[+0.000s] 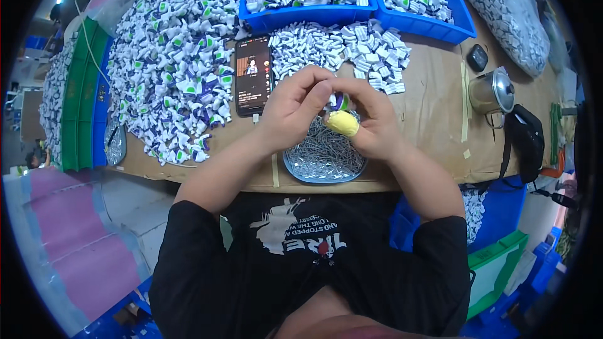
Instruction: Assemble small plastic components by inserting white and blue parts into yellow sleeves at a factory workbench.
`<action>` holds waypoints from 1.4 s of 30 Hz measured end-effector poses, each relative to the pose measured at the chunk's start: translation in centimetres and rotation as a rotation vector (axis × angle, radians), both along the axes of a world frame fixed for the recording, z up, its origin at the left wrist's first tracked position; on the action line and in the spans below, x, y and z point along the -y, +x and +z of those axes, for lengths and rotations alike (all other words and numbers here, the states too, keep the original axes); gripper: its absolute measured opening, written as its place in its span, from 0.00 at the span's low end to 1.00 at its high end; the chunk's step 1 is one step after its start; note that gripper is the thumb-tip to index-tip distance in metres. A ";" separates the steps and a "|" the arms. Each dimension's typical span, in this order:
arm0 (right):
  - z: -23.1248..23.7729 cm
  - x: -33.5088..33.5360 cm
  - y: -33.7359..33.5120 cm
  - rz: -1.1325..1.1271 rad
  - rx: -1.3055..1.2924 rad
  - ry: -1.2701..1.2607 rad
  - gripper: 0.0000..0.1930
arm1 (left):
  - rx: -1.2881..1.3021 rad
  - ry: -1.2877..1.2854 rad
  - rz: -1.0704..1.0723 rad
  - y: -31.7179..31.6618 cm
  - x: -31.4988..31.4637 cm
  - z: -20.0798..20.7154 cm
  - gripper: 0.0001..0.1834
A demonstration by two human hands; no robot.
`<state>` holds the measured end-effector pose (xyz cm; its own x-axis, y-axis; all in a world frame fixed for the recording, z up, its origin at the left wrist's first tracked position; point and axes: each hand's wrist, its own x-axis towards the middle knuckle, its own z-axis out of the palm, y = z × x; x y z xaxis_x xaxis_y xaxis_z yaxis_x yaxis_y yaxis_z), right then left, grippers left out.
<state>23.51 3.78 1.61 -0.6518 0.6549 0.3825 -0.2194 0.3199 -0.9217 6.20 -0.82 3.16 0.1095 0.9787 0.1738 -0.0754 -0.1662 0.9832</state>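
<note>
Fingers of both your hands meet: those of your right hand are pinched on a small white, purple and green piece, while your left hand has thumb and forefinger together just beside it, though you cannot tell from above whether they grip anything. Largest around you is the brown-covered table, then the loose heap of similar pieces to your left, then the blue tray below your hands. Your piece is above that tray's far end, partly hidden by your fingers. Judge it light, fairly stiff and smooth, likelier to slip than break; take it by its broadest part. Smallest are the slim metal pins in the tray: expect them hard and slick, best lifted by the shank, and your right thumb's yellow cover may dull your feel.
</note>
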 end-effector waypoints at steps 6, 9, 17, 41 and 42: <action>-0.3 1.1 -0.4 0.028 -0.113 -0.281 0.28 | 0.189 -0.006 -0.157 -1.8 0.3 -1.3 0.15; -1.2 1.2 -0.1 0.070 -0.170 -0.309 0.30 | 0.086 0.062 -0.192 -2.5 0.4 -2.1 0.15; -0.7 0.4 0.7 0.137 -0.039 -0.180 0.27 | 0.100 -0.135 -0.366 -3.1 0.7 -1.9 0.16; -0.8 0.1 0.0 0.151 0.018 -0.023 0.30 | 0.318 -0.373 -0.397 -1.7 1.0 -1.2 0.16; -0.7 0.1 0.0 0.141 0.027 0.007 0.30 | 0.289 -0.353 -0.386 -1.7 1.0 -1.2 0.16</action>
